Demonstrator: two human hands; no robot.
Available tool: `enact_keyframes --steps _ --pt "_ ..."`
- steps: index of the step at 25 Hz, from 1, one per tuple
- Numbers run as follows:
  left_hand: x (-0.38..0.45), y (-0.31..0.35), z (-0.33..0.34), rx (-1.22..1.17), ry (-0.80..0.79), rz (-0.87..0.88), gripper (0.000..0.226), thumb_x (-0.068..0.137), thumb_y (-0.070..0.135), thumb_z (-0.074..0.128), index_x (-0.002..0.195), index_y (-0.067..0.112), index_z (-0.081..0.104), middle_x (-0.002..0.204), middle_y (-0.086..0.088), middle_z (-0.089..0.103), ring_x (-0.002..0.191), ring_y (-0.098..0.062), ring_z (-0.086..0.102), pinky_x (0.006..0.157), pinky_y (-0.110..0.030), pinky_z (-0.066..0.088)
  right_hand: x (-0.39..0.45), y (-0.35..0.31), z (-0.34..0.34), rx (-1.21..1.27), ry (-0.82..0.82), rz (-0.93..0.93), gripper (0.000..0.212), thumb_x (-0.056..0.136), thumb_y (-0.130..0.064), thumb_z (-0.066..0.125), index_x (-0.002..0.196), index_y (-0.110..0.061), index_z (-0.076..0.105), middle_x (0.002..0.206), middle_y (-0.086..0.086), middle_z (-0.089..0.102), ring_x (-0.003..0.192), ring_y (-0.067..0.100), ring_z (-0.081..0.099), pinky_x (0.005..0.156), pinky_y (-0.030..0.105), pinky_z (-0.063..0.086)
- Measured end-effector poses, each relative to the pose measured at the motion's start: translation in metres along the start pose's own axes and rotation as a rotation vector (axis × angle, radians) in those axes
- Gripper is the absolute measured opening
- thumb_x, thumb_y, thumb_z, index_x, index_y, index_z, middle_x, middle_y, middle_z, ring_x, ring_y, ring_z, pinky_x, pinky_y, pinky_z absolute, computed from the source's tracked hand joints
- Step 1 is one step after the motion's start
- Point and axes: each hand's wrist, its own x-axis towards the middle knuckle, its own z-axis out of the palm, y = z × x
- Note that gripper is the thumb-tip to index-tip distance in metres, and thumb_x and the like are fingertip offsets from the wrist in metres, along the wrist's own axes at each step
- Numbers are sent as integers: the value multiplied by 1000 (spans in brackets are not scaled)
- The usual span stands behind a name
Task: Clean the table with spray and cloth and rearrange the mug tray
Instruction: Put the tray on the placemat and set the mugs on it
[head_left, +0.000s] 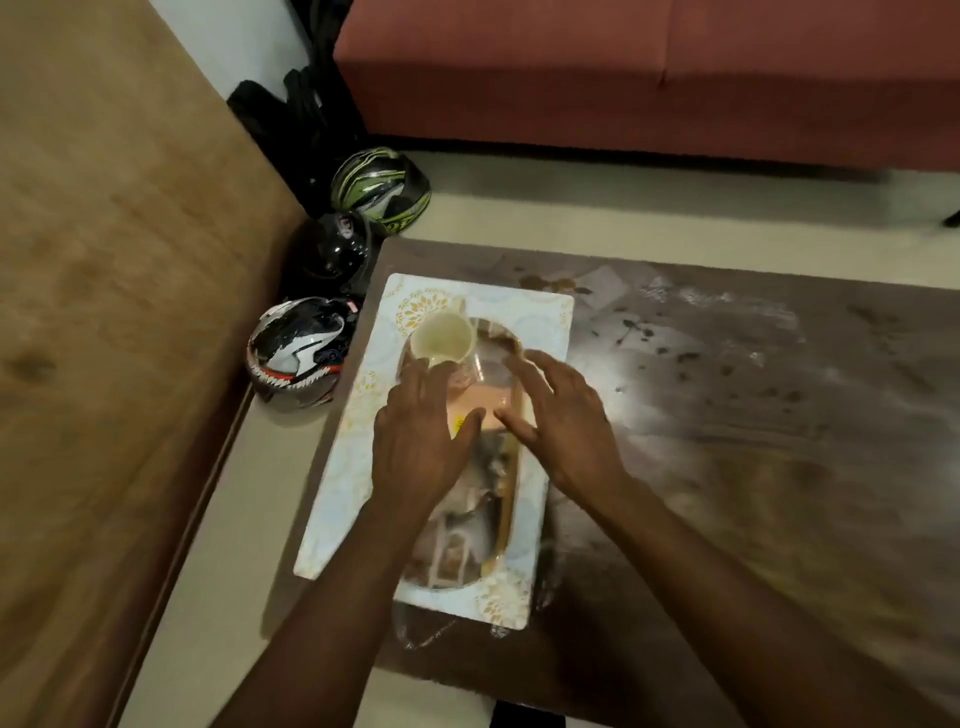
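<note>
I reach both hands over the patterned tray (363, 499) at the table's (727, 493) left end. My left hand (421, 441) touches the cream mug (441, 340), fingers straight; my right hand (561, 421) hovers, fingers spread. Beyond the tray, stains remain: cleaning appears unfinished, rearranging underway.

Two bare forearms come in from the bottom edge and reach over the white patterned tray (545, 322). No sleeve, cuff, watch, bracelet or glove shows on either arm between that edge and the wrist. The left hand (421, 441) lies on the helmet side of the tray and the right hand (558, 423) on the sofa side; both are uncovered, and no ring can be made out on any finger. Motion blur softens the fingertips, so nails and finer marks cannot be told. Nothing more of the person is in view.
</note>
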Motion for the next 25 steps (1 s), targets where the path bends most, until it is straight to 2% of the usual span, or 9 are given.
enact_keyframes --steps 2,5,7,10,13,16,18,22,25 --pt "4 54 6 -78 -9 150 54 87 40 64 135 17 50 142 -11 49 125 -34 52 96 -45 47 -24 34 -41 20 58 69 51 85 -42 54 131 -19 53 133 10 55 120 32 52 94 46 45" --pt "-6 142 29 -116 -27 282 60 86 50 52 137 18 50 143 -11 49 130 -31 50 102 -45 47 -61 100 -95 27 166 148 54 87 -51 42 130 -21 54 133 6 55 122 26 52 97 42 45" --pt "-22 204 48 -130 -52 294 63 87 53 51 141 20 46 149 -9 45 133 -29 47 104 -46 46 -91 151 -130 36 204 190 55 87 -52 40 132 -22 51 137 5 51 125 24 48 100 41 40" --pt "-53 326 93 -160 -133 325 63 89 48 62 144 24 41 153 -6 38 137 -26 41 111 -45 39 -159 249 -192 58 289 328 52 87 -50 46 133 -26 48 138 2 49 126 23 45 100 41 39" --pt "-89 460 143 -215 -194 451 63 86 41 69 141 20 44 146 -7 45 132 -24 43 108 -34 36 -247 350 -271 9 364 453 52 86 -52 43 129 -25 50 131 3 55 117 24 53 93 39 44" --pt "-124 584 183 -261 -245 595 61 84 43 69 137 20 47 140 -8 51 126 -28 50 101 -45 47 -323 432 -340 -89 353 584 58 87 -56 35 132 -21 49 130 6 56 115 25 55 90 39 48" --pt "-147 658 202 -271 -277 666 62 84 43 69 138 21 46 140 -6 50 127 -26 51 98 -45 49 -365 477 -376 -99 363 670 60 87 -55 34 133 -18 48 129 9 56 116 28 55 92 41 49" --pt "-179 776 241 -282 -369 840 59 87 42 63 139 21 44 141 -4 49 128 -23 49 99 -40 48 -425 550 -433 57 489 816 55 89 -52 40 131 -18 49 131 7 54 122 22 48 102 42 41" --pt "-192 836 266 -293 -426 884 61 88 40 63 142 23 40 144 -2 45 130 -21 46 101 -36 43 -462 588 -459 117 604 915 41 92 -35 56 129 -18 50 131 4 54 121 21 47 100 36 39"
